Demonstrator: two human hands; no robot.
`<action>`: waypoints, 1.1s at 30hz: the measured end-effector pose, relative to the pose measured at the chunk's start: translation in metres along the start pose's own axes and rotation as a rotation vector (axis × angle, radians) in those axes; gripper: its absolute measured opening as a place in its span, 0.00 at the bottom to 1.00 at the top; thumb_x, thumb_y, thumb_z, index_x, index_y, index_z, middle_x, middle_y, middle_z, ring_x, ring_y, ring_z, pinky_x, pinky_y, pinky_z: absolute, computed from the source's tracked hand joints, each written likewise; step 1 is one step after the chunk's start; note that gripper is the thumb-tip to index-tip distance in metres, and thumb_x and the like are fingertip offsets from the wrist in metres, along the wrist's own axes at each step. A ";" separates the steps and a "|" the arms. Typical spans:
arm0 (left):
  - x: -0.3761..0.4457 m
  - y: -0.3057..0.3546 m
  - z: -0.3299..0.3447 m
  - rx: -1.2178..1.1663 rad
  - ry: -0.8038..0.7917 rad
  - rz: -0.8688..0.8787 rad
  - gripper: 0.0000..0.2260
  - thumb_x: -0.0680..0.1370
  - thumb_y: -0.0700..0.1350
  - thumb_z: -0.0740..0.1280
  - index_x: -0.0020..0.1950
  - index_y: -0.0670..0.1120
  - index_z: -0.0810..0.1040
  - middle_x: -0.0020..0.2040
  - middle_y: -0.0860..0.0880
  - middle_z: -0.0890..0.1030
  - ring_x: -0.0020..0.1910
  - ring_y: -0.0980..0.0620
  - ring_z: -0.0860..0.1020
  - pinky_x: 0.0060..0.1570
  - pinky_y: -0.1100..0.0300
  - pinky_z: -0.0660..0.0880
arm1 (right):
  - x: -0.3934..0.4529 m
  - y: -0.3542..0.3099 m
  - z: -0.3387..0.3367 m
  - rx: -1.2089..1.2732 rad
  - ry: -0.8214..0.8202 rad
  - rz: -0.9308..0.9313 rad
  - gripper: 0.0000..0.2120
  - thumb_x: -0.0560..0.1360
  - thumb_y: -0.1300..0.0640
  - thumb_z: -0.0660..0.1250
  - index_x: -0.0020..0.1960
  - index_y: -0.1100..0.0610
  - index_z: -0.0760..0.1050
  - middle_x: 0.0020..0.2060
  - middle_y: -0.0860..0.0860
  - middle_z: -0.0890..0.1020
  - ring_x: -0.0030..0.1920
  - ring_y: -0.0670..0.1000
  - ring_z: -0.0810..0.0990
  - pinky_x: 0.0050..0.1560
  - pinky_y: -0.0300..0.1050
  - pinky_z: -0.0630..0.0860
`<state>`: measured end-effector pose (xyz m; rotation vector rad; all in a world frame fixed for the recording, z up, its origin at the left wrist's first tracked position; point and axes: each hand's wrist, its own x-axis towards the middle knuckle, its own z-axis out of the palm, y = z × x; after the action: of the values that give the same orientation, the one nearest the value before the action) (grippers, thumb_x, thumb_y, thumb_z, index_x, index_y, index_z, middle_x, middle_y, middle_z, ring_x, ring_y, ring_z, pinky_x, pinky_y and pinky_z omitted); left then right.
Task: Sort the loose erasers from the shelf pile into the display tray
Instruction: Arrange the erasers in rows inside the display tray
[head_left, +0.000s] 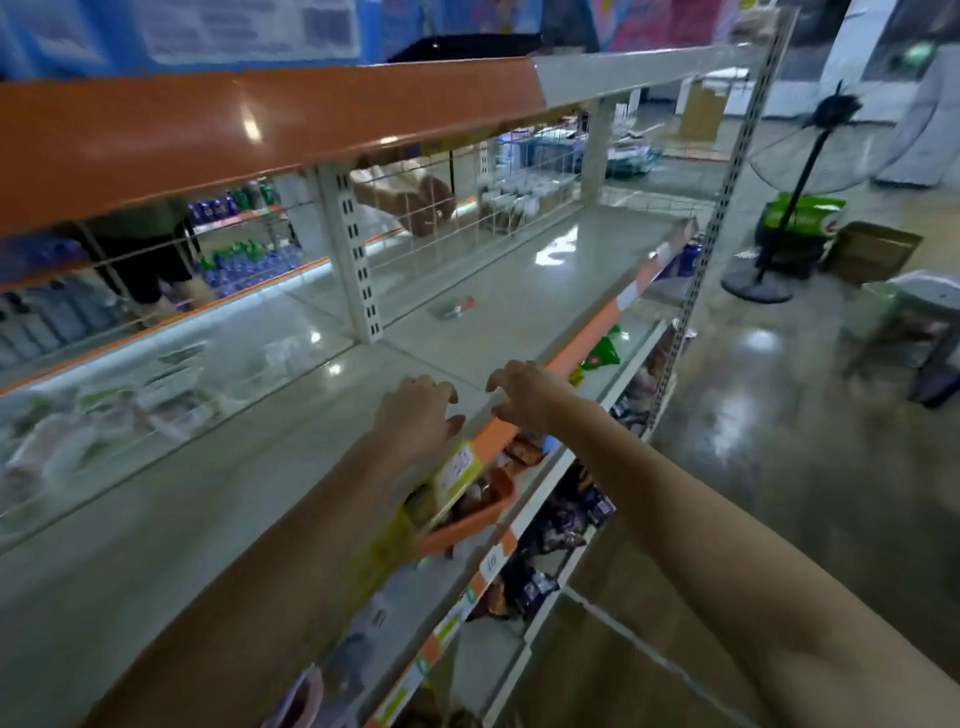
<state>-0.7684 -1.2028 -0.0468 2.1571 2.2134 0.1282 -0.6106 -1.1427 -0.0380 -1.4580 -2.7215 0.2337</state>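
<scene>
Erasers (453, 307) (blurred) lie well beyond both hands; left hand (418, 410) & right hand (524, 391) fingers loosely curled, holding nothing.

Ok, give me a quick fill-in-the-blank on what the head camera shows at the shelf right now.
1. Both hands, the left hand and the right hand, hold ____.
2. The front lip of the shelf under the right hand is coloured ____.
3. On the floor to the right stands a black pedestal ____.
4. The orange tray sits on the shelf ____ the hands.

Missing words: nothing; orange; fan; below
</scene>
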 end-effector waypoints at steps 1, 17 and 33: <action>0.016 0.002 0.003 -0.012 0.005 -0.009 0.17 0.78 0.55 0.62 0.63 0.49 0.72 0.62 0.46 0.73 0.63 0.45 0.70 0.58 0.51 0.70 | 0.013 0.011 0.000 0.013 -0.011 0.004 0.20 0.77 0.52 0.63 0.68 0.54 0.68 0.64 0.56 0.70 0.65 0.58 0.69 0.62 0.52 0.69; 0.192 -0.028 0.034 -0.108 0.059 -0.291 0.15 0.78 0.51 0.61 0.63 0.48 0.74 0.60 0.46 0.75 0.60 0.47 0.72 0.57 0.54 0.72 | 0.196 0.130 0.011 0.237 -0.065 -0.150 0.19 0.76 0.54 0.65 0.66 0.56 0.71 0.61 0.57 0.74 0.61 0.57 0.74 0.60 0.46 0.68; 0.282 -0.017 0.039 -0.269 0.166 -0.683 0.25 0.73 0.53 0.68 0.67 0.42 0.71 0.63 0.42 0.75 0.61 0.44 0.74 0.57 0.55 0.70 | 0.328 0.137 0.021 0.293 -0.037 -0.483 0.20 0.74 0.55 0.65 0.64 0.59 0.72 0.60 0.58 0.73 0.60 0.58 0.72 0.61 0.50 0.70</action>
<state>-0.7893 -0.9201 -0.0811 1.2143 2.6913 0.5445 -0.6818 -0.7978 -0.0899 -0.7068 -2.8085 0.6014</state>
